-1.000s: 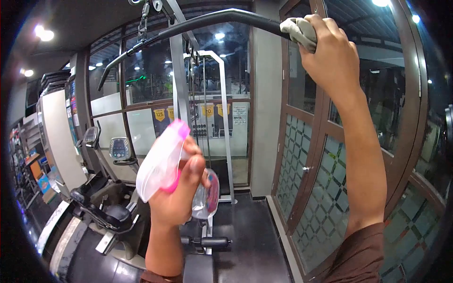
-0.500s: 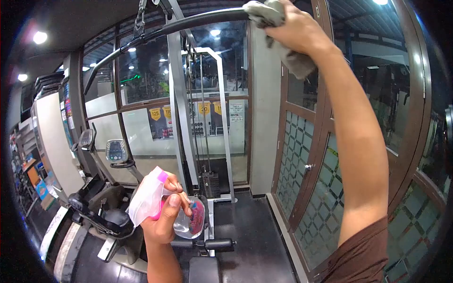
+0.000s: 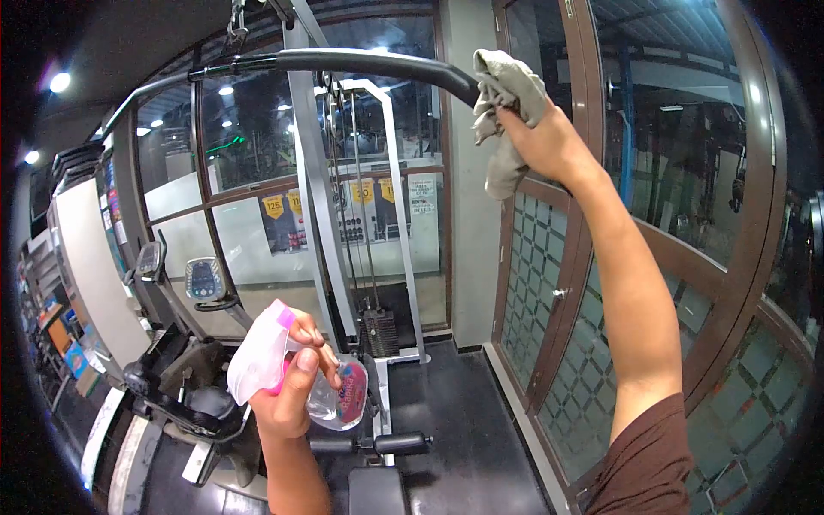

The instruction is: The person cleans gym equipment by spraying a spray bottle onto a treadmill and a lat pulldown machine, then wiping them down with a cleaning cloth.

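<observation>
My right hand (image 3: 549,144) is closed on a grey-beige cloth (image 3: 506,172), which wraps the right end of a black lat pulldown bar (image 3: 369,62). The bar's tip is hidden under the cloth. Lower down, my left hand (image 3: 296,378) grips a spray bottle (image 3: 349,396) by its neck, fingers curled round it. The bottle is clear with a pink label and tilts to the right; its white and pink spray head (image 3: 262,352) points up and left. It is held away from the bar.
Behind the bar stands the cable machine's grey frame (image 3: 319,197) with its weight stack (image 3: 378,330). Below are a roller pad (image 3: 402,443) and a black seat (image 3: 378,491). An exercise bike (image 3: 206,403) is at left, brown-framed glass doors (image 3: 558,296) at right.
My right hand and the cloth have moved down along the bar to its right end. The bar appears lower and further left in view. My left hand still holds the spray bottle.
</observation>
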